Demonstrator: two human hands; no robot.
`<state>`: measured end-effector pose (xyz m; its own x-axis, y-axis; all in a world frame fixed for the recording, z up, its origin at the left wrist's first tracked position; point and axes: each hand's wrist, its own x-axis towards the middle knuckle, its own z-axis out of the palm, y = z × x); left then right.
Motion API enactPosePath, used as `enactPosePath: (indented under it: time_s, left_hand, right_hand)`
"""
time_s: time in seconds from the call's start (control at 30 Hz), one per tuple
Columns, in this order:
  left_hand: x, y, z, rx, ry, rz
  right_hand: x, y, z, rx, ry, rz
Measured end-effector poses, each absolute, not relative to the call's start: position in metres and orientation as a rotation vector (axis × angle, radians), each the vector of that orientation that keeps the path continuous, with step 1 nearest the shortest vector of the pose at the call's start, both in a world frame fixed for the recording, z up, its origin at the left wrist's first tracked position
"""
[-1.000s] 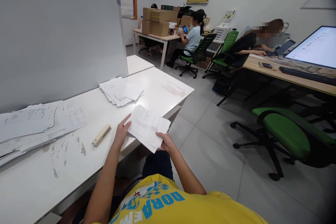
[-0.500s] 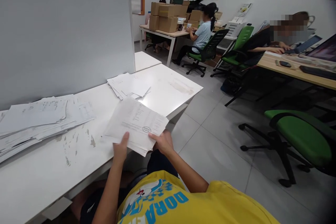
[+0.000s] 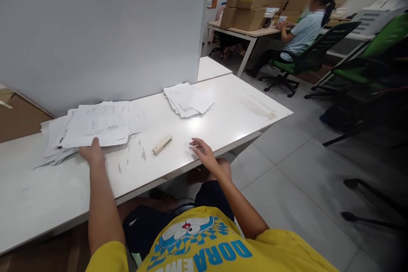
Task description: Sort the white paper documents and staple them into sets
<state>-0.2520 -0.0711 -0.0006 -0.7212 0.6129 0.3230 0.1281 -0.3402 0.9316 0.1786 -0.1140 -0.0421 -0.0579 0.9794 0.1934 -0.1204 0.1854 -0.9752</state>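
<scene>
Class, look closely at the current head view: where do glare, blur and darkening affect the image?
In the head view, glare whitens the tabletop just below the smaller paper stack; also in the head view, small print on the top sheet under the left hand's thumb is too soft to read, and the upper right corner darkens.

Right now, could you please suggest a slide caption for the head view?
Left hand holding printed sheets at a paper pile, right hand open and empty near the stapler on the white table.
</scene>
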Motion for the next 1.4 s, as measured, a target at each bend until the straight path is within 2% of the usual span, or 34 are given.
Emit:
enactPosePath:
  time_s: [0.1,0.2,0.33,0.43,0.5,0.6,0.73,0.8,0.9,0.97,1.27,1.4]
  left_hand:
    - [-0.256,-0.061,0.002,0.709,1.797,2.348]
    - [-0.262,-0.051,0.02,0.833,1.814,2.36]
    - [-0.263,-0.051,0.037,1.117,2.085,2.187]
    - [-0.24,-0.064,0.032,1.073,2.509,2.005]
    - [-0.217,-0.072,0.026,1.074,2.62,1.926]
    - [-0.183,-0.078,0.017,1.387,2.488,1.9]
    - [-0.147,-0.08,0.0,1.773,2.036,1.861]
    - [-0.13,-0.086,-0.012,1.955,1.755,1.625]
    - [-0.107,-0.097,-0.027,2.17,1.443,1.077]
    - [-0.097,-0.102,-0.032,2.25,1.41,0.923]
    - [-0.096,-0.103,-0.028,2.454,1.456,0.944]
    - [-0.094,-0.104,-0.025,2.452,1.475,0.943]
  right_hand:
    - [0.17,-0.109,-0.046,-1.047,-1.43,1.037]
    - [0.164,-0.109,-0.043,-1.079,-1.535,0.951]
    - [0.162,-0.111,-0.044,-1.076,-1.569,0.893]
    - [0.162,-0.108,-0.052,-1.08,-1.557,0.888]
    - [0.165,-0.097,-0.057,-1.086,-1.498,0.923]
    - [0.173,-0.058,-0.057,-1.142,-1.418,0.911]
    - [0.174,0.021,-0.044,-1.257,-1.47,0.676]
    - [0.17,0.055,-0.04,-1.292,-1.566,0.565]
    - [0.161,0.086,-0.042,-1.402,-1.742,0.422]
    - [0.158,0.093,-0.046,-1.493,-1.816,0.345]
    - [0.162,0.089,-0.042,-1.682,-1.948,0.063]
    - [0.153,0.092,-0.037,-1.775,-2.0,0.088]
